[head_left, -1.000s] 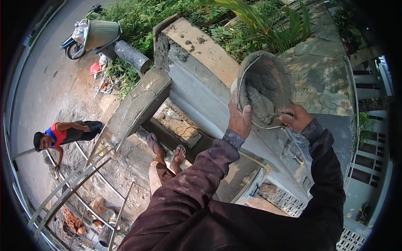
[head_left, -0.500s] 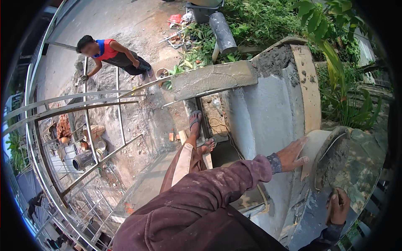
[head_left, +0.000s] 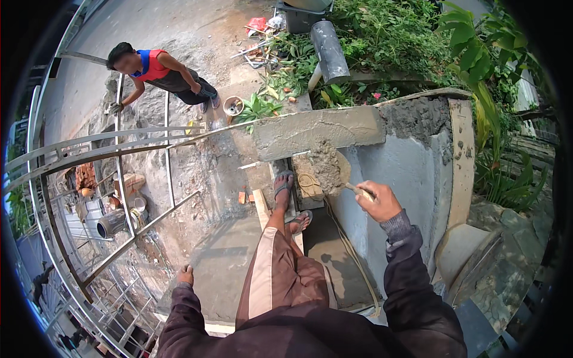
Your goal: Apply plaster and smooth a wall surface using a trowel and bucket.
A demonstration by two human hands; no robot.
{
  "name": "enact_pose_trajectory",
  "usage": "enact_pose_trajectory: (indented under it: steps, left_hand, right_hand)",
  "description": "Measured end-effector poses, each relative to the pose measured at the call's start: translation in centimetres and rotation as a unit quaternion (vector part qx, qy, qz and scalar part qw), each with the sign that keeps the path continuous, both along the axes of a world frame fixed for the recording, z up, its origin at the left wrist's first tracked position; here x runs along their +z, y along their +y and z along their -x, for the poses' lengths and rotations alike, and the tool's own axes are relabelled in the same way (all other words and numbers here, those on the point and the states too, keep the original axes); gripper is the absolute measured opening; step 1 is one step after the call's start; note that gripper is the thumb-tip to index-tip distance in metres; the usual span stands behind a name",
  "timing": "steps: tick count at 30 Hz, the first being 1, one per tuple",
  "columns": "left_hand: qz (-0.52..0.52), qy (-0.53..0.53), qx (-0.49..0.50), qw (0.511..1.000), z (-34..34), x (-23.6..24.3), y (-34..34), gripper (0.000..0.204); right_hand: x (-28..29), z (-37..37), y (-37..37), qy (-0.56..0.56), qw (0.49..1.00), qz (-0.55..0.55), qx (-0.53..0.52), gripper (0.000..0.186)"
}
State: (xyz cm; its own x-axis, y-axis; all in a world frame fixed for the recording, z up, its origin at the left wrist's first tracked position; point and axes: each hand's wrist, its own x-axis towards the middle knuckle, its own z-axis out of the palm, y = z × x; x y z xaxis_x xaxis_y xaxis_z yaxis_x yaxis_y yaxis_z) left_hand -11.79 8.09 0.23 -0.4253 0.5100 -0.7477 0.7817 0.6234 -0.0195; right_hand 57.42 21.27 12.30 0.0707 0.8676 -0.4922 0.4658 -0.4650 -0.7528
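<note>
My right hand [head_left: 376, 203] grips the handle of a trowel [head_left: 347, 185], whose blade carries a lump of wet grey mortar [head_left: 327, 166] just below a rough plastered beam [head_left: 316, 128]. My left hand [head_left: 185, 274] is low at the left over the grey cement surface [head_left: 215, 256]; it is small in view and its finger state is unclear. The mortar bucket [head_left: 462, 250] rests at the right on the wall beside my right arm. My legs and sandalled feet [head_left: 283, 191] are between my hands, beside a coiled cord [head_left: 309, 184].
A co-worker [head_left: 164, 77] stands at upper left, a hand on a metal frame [head_left: 170, 182]. A dark cylinder [head_left: 328, 51], a small bucket [head_left: 233, 106] and plants [head_left: 394, 48] are beyond the beam. A pale wall [head_left: 400, 179] borders the right; debris lies lower left.
My right hand has lifted a trowel of mortar from the bucket and moved left toward the beam. My left hand has left the bucket and swung down to the left. The view has turned.
</note>
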Motion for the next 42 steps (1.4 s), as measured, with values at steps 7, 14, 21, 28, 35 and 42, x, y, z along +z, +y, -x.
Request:
enact_pose_trajectory:
  steps: [7, 14, 21, 28, 35, 42]
  left_hand:
    - [0.145, -0.114, 0.302, 0.935, -4.7, 4.4, -14.8, 0.023]
    - [0.215, -0.117, 0.342, 0.907, -7.1, 7.8, -18.5, 0.019]
    - [0.211, -0.160, 0.275, 0.924, -7.1, 7.0, -14.2, 0.036]
    - [0.211, -0.187, 0.245, 0.927, -4.6, 5.6, -11.3, 0.045]
    - [0.176, -0.227, 0.247, 0.926, -4.8, 5.6, -8.7, 0.045]
    - [0.155, -0.209, 0.202, 0.944, -10.3, 6.1, -5.3, 0.038]
  right_hand:
    - [-14.6, -5.1, 6.0, -0.379, 0.913, -0.073, 0.134, 0.022]
    - [-15.6, -1.4, 3.7, -0.358, 0.921, -0.152, -0.033, 0.019]
    - [-18.5, 3.7, 3.7, -0.292, 0.951, 0.096, -0.021, 0.027]
    - [-18.5, -4.2, 4.5, -0.341, 0.915, 0.181, -0.117, 0.027]
    - [-19.1, -9.3, 4.6, -0.328, 0.888, 0.195, -0.258, 0.030]
    - [-21.0, -2.6, 3.9, 0.002, 0.921, 0.118, -0.372, 0.025]
